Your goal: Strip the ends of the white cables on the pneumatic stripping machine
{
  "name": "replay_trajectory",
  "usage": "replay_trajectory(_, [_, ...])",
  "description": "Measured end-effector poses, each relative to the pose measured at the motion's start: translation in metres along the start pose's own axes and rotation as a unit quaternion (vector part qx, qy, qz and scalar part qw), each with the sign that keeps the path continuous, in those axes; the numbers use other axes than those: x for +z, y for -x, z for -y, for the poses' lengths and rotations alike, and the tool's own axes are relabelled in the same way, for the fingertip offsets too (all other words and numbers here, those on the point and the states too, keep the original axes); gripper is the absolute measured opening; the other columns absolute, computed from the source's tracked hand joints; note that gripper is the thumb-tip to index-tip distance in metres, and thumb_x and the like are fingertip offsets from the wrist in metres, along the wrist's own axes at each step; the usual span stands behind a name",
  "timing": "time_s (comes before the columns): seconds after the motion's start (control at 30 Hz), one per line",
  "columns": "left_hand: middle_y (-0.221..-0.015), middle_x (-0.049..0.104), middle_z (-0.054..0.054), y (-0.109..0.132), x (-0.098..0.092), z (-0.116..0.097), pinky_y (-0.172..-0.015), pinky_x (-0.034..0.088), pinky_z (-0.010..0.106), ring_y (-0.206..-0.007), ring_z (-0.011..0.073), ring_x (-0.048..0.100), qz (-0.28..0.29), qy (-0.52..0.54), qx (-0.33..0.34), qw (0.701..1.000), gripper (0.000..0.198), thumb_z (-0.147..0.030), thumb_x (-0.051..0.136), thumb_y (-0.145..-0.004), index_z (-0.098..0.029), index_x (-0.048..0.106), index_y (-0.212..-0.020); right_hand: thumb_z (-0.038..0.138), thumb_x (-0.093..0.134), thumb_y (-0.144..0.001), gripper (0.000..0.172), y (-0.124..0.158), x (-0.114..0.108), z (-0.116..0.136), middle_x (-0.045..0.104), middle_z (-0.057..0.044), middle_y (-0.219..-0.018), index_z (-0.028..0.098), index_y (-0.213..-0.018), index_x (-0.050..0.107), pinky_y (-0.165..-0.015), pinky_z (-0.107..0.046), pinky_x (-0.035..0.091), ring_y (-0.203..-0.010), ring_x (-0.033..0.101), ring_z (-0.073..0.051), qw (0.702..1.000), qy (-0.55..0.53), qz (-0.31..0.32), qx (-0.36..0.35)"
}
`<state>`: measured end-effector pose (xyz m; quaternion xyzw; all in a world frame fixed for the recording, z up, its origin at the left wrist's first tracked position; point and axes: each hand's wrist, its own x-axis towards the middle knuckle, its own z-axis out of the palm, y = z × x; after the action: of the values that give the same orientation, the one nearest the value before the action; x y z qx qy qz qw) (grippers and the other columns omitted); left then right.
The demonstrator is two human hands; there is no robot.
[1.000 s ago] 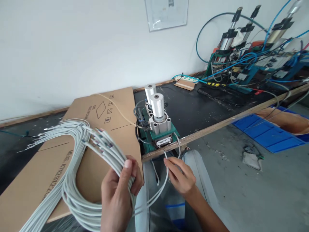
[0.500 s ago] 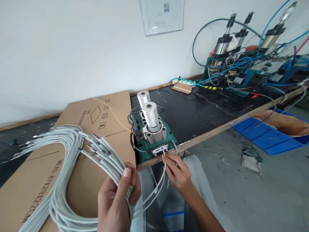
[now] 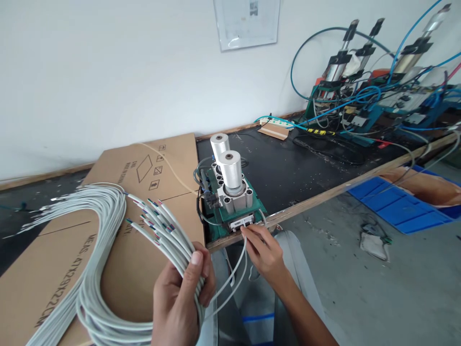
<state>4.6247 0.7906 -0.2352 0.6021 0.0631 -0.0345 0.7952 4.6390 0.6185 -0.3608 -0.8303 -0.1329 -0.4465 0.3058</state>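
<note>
My left hand [image 3: 183,293] is wrapped round a bundle of grey cables [image 3: 169,235], whose cut ends fan out up and to the left with small coloured wires showing. My right hand [image 3: 264,252] pinches a single grey cable [image 3: 242,254] close to its end. That end meets the slot in the pale front plate [image 3: 242,222] of a small pneumatic machine [image 3: 236,199]; how deep it sits is hidden. Two knurled silver cylinders [image 3: 231,168] stand on the machine's green base. A thick loop of the cables [image 3: 91,269] lies to the left of my left hand.
Flattened cardboard [image 3: 140,168] covers the left of the black bench [image 3: 281,168]. Further right stand pneumatic presses [image 3: 336,72] with blue hoses. A power strip [image 3: 276,123] lies by the wall. Below the bench's wooden edge, a blue bin [image 3: 399,206] is on the floor.
The view has shifted slightly, so most things appear a little further right. Both hands keep their grips, and the right-hand cable stays at the machine's slot.
</note>
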Motion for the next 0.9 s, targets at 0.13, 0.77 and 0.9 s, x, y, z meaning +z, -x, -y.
replay_trajectory(0.13, [-0.063,0.049,-0.005,0.0,-0.001,0.0,-0.043,0.031,0.02,-0.043,0.0051,0.039,0.008,-0.004,0.011,1.0,0.03,-0.044,0.076,-0.088,-0.017,0.064,-0.081,0.006,0.056,-0.099,0.044,0.001,0.002,0.0,0.072,-0.012,-0.109,0.021,-0.139,0.061,-0.084,-0.03,0.064,-0.097,0.073,-0.019,1.0,-0.001,-0.002,0.009])
replay_trajectory(0.77, [-0.053,0.048,-0.007,0.003,-0.011,0.01,-0.046,0.03,0.02,-0.043,0.0067,0.038,0.063,-0.067,0.01,0.996,0.036,-0.052,0.068,-0.093,-0.018,0.059,-0.088,0.003,0.063,-0.094,0.032,0.001,-0.002,0.006,0.074,-0.01,-0.097,0.017,-0.122,0.07,-0.074,-0.026,0.062,-0.082,0.074,-0.017,0.999,0.012,-0.034,-0.029])
replay_trajectory(0.9, [-0.047,0.047,-0.007,0.014,-0.024,0.017,-0.051,0.036,0.023,-0.044,0.0098,0.04,0.104,-0.152,-0.013,0.983,0.038,-0.055,0.061,-0.097,-0.018,0.06,-0.09,0.003,0.06,-0.094,0.034,0.03,-0.018,0.019,0.074,-0.011,-0.098,0.015,-0.125,0.067,-0.075,-0.027,0.062,-0.084,0.074,-0.018,0.999,0.025,0.02,-0.036])
